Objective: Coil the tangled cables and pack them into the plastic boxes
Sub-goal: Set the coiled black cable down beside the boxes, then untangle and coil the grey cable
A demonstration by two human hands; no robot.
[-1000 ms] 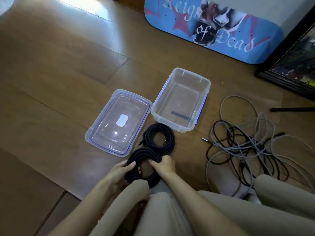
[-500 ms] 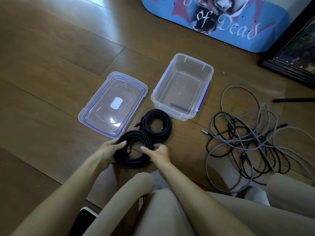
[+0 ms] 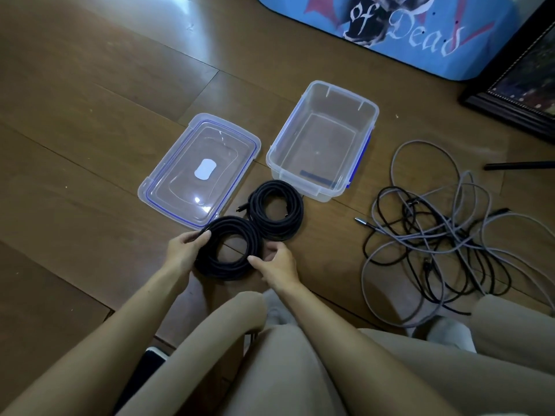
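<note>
My left grip (image 3: 183, 250) and right grip (image 3: 279, 265) both clasp the near black coil (image 3: 231, 226), which lies against a second coil (image 3: 295, 211). Beyond sit the open plastic box (image 3: 300, 183) and its lid (image 3: 180, 187), with the tangled cables (image 3: 444, 235) to the right.

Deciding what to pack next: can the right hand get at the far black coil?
Probably, once freed: the far coil lies uncovered just beyond the right hand, which now holds the near coil.

Dim, soft picture — pale glare on the floor (image 3: 204, 40), edges bowed.
</note>
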